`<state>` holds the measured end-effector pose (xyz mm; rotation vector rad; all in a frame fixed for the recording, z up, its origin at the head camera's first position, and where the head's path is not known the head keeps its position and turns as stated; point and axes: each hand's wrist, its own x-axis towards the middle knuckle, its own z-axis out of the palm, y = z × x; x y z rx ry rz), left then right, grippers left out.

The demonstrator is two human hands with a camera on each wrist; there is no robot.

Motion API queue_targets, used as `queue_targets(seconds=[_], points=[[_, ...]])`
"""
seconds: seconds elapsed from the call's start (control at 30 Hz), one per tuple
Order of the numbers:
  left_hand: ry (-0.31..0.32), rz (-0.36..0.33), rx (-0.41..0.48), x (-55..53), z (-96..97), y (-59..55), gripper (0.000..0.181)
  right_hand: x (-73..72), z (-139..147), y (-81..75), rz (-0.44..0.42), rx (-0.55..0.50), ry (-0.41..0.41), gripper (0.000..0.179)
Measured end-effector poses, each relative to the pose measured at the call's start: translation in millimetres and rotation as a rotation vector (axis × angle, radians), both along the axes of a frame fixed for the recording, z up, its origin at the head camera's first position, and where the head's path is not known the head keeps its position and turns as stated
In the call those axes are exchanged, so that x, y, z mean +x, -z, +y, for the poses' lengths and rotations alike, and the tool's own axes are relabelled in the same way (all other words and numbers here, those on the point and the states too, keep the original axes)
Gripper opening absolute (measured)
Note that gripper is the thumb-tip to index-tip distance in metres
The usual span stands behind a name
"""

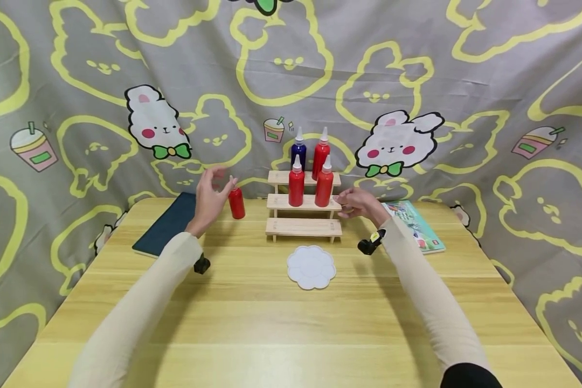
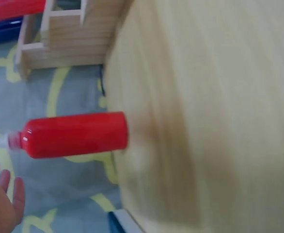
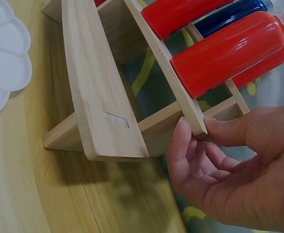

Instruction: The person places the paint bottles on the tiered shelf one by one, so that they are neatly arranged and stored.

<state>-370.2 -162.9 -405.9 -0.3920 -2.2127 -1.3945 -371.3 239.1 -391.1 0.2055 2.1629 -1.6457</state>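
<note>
A red squeeze bottle [image 1: 236,203] with a pointed clear nozzle stands upright at the back of the table, left of a three-tier wooden rack [image 1: 303,227]. My left hand [image 1: 210,193] is beside its top, fingers spread and relaxed; in the left wrist view, fingers [image 2: 5,180] appear just off the nozzle, not around the bottle [image 2: 76,134]. With thumb and index finger, my right hand [image 1: 361,203] pinches the right end of the rack's middle tier [image 3: 196,121]. Two red bottles [image 1: 296,187] stand on that tier; a blue bottle [image 1: 298,154] and another red one [image 1: 321,159] occupy the top tier.
A white flower-shaped palette [image 1: 311,268] lies before the rack. Behind my left wrist is a dark flat book [image 1: 162,229]; a colourful book [image 1: 417,229] lies beyond my right wrist. A patterned grey curtain [image 1: 291,70] hangs close behind the table [image 1: 291,328].
</note>
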Motion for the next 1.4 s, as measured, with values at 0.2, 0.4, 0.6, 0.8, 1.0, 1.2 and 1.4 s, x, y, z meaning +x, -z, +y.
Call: queue_targets(seconds=[0.2,0.4,0.6,0.8,1.0,1.2,1.4], points=[[0.053,-0.165,0.015,-0.4,-7.6,17.2,0.066,-0.6,-1.1,-0.7,0.014,0.001,0.024,0.012],[0.132,-0.278,0.011,1.7,-8.4,28.5,0.075,-1.4,-3.1,0.1,0.011,-0.027,0.035,0.013],[0.141,-0.305,0.022,-2.0,-7.0,36.8,0.068,-2.1,-1.9,2.3,0.018,-0.038,0.043,0.015],[0.106,-0.271,0.009,0.2,-8.2,42.3,0.057,-1.9,-2.9,3.1,0.009,-0.064,0.037,0.015],[0.118,-0.269,0.005,5.7,-5.5,41.9,0.059,-0.4,-2.3,2.7,0.008,-0.057,0.043,0.015],[0.154,-0.253,0.007,16.0,-0.1,43.7,0.060,1.7,-2.9,1.5,0.017,-0.045,0.031,0.016],[0.222,-0.271,0.004,34.2,6.2,43.1,0.059,2.0,-4.4,0.9,0.030,-0.039,0.044,0.016]])
